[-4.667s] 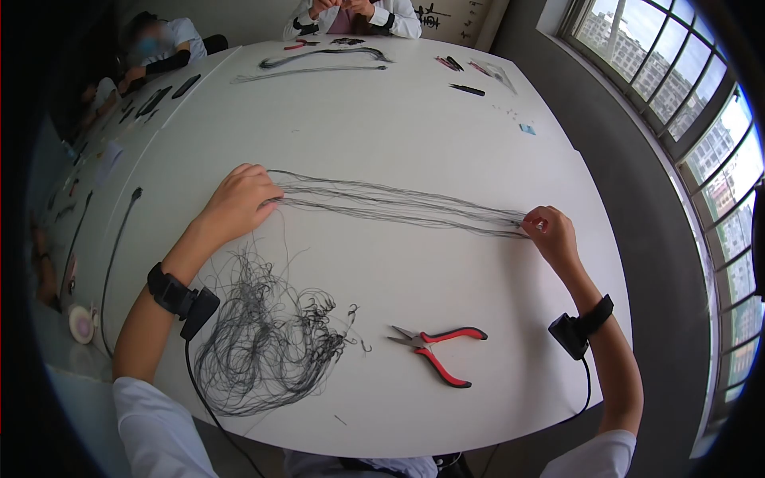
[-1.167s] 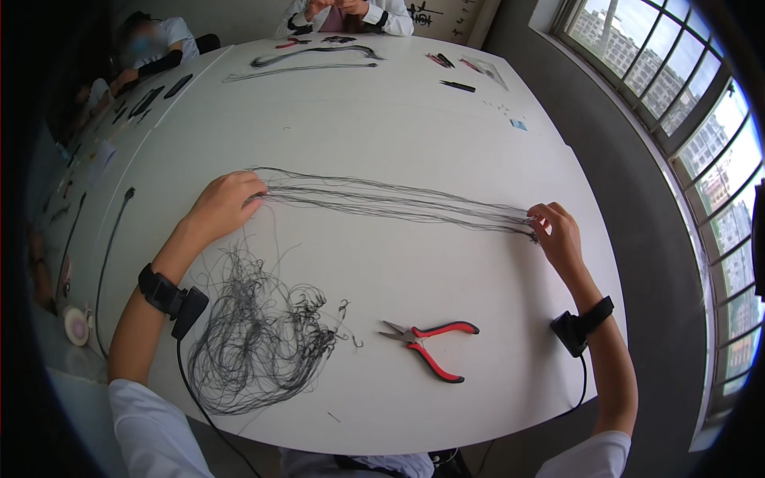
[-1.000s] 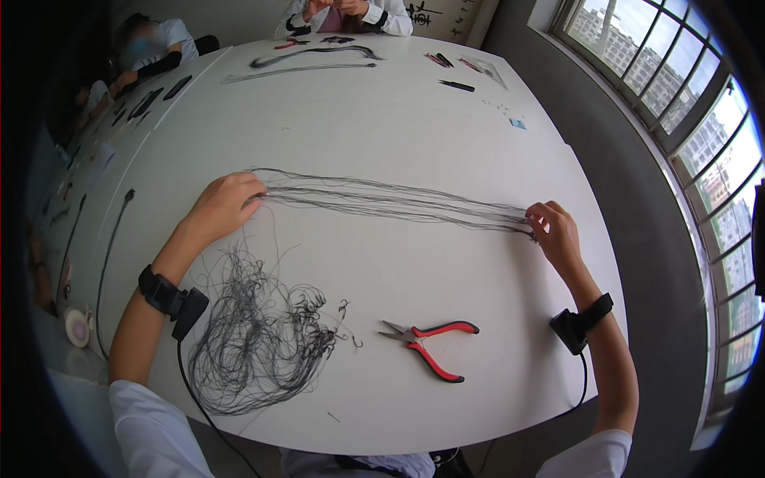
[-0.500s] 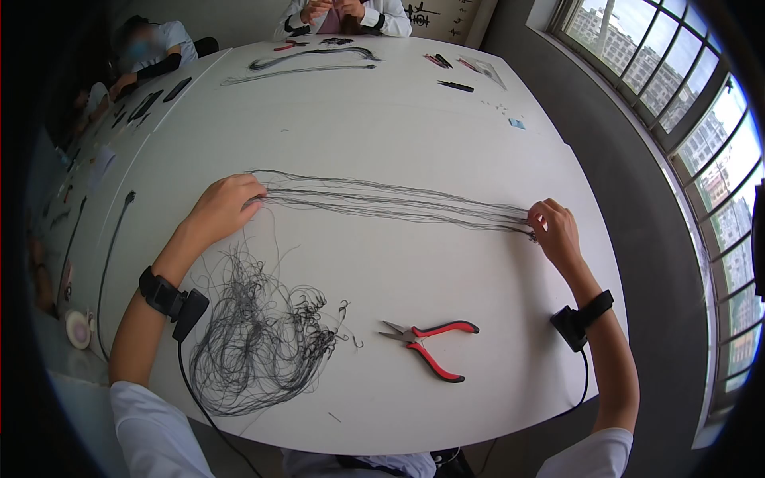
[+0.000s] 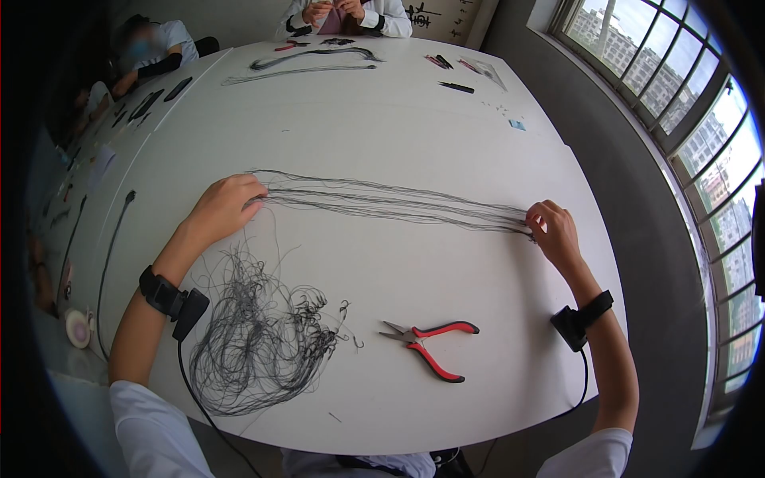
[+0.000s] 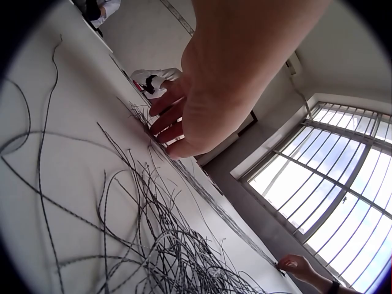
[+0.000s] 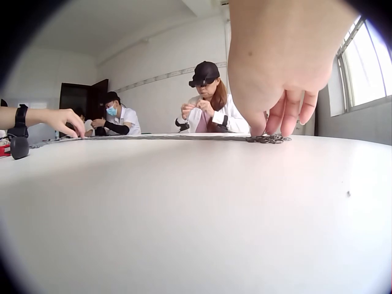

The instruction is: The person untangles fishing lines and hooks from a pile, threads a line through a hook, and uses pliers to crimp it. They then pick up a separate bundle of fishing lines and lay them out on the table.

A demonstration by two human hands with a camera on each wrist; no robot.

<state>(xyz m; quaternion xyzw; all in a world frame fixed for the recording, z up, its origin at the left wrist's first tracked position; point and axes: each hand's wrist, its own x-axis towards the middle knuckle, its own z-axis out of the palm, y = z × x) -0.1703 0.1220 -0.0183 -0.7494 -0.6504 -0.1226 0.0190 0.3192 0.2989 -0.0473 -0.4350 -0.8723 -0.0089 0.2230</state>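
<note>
A bundle of thin dark strands (image 5: 382, 201) is stretched across the white table between both hands. My left hand (image 5: 227, 205) grips its left end, fingers bent down over the strands. At the other end, my right hand (image 5: 554, 233) pinches the strands between thumb and fingers. The right wrist view shows small dark loops (image 7: 269, 139) under the right fingertips, touching the table. Below the left hand lies a tangled heap of dark strands (image 5: 255, 342). Red-handled pliers (image 5: 414, 338) lie with jaws apart, right of the heap.
Toward the far side are more dark strand bundles (image 5: 319, 56), black tweezers (image 5: 457, 87) and a small blue packet (image 5: 517, 124). A long dark strand bundle (image 5: 111, 247) and a white roll (image 5: 77, 327) are at the left. Other people sit across the table.
Since the earliest frame, the hands have moved slightly farther apart, and the whole scene has shifted a little left in view. Over the last second the hands have hardly moved.
</note>
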